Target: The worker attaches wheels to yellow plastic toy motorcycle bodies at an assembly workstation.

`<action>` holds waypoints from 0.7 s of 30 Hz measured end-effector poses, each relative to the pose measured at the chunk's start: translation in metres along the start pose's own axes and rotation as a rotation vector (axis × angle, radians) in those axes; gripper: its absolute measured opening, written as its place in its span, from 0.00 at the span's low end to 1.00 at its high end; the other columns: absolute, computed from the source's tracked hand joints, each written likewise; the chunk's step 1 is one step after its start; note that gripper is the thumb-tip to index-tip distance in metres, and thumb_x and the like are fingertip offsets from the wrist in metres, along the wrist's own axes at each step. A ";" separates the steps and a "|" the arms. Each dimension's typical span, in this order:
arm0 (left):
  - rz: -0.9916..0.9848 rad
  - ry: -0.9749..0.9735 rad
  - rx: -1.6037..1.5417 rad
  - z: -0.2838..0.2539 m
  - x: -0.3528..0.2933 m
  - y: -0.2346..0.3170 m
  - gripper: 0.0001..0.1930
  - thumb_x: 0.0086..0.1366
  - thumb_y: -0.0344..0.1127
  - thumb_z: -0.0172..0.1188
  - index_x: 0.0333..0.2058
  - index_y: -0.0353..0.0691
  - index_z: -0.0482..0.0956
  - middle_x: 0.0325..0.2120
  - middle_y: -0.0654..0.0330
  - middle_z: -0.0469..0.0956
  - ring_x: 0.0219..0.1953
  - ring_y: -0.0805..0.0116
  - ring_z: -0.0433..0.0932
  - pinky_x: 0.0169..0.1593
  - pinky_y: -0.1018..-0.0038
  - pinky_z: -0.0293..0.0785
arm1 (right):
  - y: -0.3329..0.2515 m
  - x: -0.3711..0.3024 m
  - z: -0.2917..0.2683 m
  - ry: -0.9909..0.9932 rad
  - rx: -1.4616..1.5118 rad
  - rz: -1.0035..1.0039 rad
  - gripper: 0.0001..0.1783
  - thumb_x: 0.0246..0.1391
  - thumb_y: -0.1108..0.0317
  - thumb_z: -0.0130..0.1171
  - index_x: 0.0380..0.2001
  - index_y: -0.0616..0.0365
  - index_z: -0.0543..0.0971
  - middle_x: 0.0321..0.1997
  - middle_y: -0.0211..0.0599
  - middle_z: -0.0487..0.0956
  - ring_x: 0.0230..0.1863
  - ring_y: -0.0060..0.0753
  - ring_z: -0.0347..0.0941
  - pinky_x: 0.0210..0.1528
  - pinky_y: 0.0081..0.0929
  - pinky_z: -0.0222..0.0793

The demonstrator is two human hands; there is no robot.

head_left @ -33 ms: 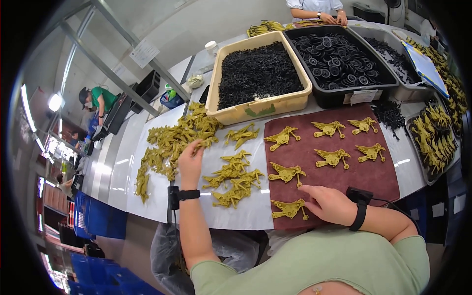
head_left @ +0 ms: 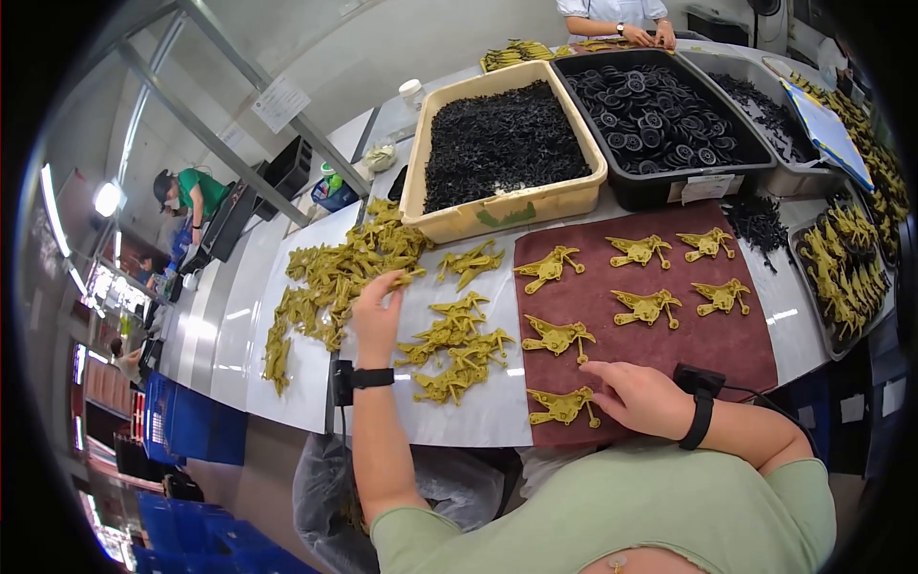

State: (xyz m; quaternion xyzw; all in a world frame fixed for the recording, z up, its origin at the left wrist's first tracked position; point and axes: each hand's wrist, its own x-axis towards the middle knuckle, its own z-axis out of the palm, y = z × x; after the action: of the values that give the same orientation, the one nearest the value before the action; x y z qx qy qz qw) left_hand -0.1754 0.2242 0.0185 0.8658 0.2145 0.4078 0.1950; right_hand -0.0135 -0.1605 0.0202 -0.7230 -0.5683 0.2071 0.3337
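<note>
Over the edge of a heap of olive-yellow plastic parts (head_left: 330, 277), my left hand (head_left: 375, 316) pinches at one part (head_left: 412, 275) with thumb and fingertips. My right hand (head_left: 645, 394) rests on the maroon cloth (head_left: 612, 359), index finger stretched out and thumb apart from it. Its thumb is beside or touching the end of the nearest yellow part (head_left: 562, 408); its index fingertip lies close to another part (head_left: 557, 337). Further yellow parts of the same shape lie spaced out in rows on the cloth. Between heap and cloth sits a smaller group of parts (head_left: 454, 344).
Beyond the cloth stand a cream bin (head_left: 507, 215) of small black pieces, a black bin (head_left: 708, 187) of black wheels and a grey bin (head_left: 803, 177). Loose black pieces (head_left: 760, 228) and a tray of yellow parts (head_left: 841, 277) are at right. A co-worker's hands (head_left: 655, 36) show across the table.
My left hand has shifted slightly right, its fingers at the yellow part beside the heap. My right hand has stayed in place.
</note>
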 end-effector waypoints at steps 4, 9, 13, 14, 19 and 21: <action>0.347 -0.012 0.357 0.033 0.010 0.033 0.16 0.50 0.26 0.63 0.40 0.46 0.83 0.27 0.58 0.74 0.33 0.62 0.74 0.37 0.68 0.71 | 0.006 -0.002 0.003 0.007 -0.014 -0.037 0.17 0.55 0.66 0.56 0.47 0.58 0.72 0.34 0.43 0.77 0.35 0.44 0.76 0.37 0.36 0.73; 0.300 -0.156 0.480 0.079 0.018 0.024 0.17 0.53 0.28 0.60 0.44 0.48 0.81 0.23 0.60 0.73 0.30 0.61 0.75 0.35 0.65 0.70 | 0.003 -0.006 -0.002 -0.029 -0.038 -0.052 0.14 0.55 0.66 0.56 0.44 0.58 0.75 0.33 0.41 0.77 0.35 0.44 0.75 0.38 0.36 0.73; 0.187 -0.273 0.656 0.073 0.014 0.024 0.18 0.56 0.32 0.57 0.46 0.49 0.78 0.25 0.61 0.75 0.31 0.59 0.77 0.33 0.62 0.72 | 0.006 -0.011 -0.007 0.001 -0.030 -0.003 0.13 0.55 0.66 0.56 0.43 0.58 0.75 0.34 0.42 0.77 0.36 0.45 0.75 0.39 0.36 0.73; 0.086 -0.254 0.674 0.067 0.013 0.021 0.18 0.55 0.33 0.58 0.47 0.48 0.78 0.25 0.60 0.76 0.32 0.59 0.77 0.33 0.60 0.72 | 0.007 -0.010 -0.008 0.010 -0.032 0.004 0.13 0.55 0.66 0.56 0.43 0.58 0.75 0.34 0.42 0.77 0.36 0.45 0.75 0.39 0.36 0.72; -0.631 -0.004 1.007 0.019 0.003 -0.010 0.19 0.53 0.44 0.64 0.40 0.39 0.77 0.34 0.48 0.77 0.40 0.49 0.78 0.42 0.59 0.76 | 0.008 -0.011 -0.006 -0.022 -0.032 0.001 0.13 0.55 0.65 0.56 0.43 0.58 0.75 0.34 0.42 0.77 0.36 0.44 0.76 0.39 0.36 0.72; -0.663 -0.031 0.996 0.013 -0.014 -0.046 0.20 0.52 0.44 0.64 0.39 0.36 0.76 0.36 0.46 0.77 0.41 0.48 0.78 0.44 0.59 0.76 | 0.007 -0.010 -0.005 -0.042 -0.019 -0.014 0.13 0.55 0.65 0.56 0.43 0.58 0.75 0.34 0.42 0.77 0.36 0.44 0.76 0.39 0.36 0.72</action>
State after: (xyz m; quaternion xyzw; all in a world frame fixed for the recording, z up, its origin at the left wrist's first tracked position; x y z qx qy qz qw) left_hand -0.1834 0.2528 -0.0215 0.7458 0.6358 0.1631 -0.1142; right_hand -0.0080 -0.1728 0.0183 -0.7177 -0.5822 0.2142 0.3162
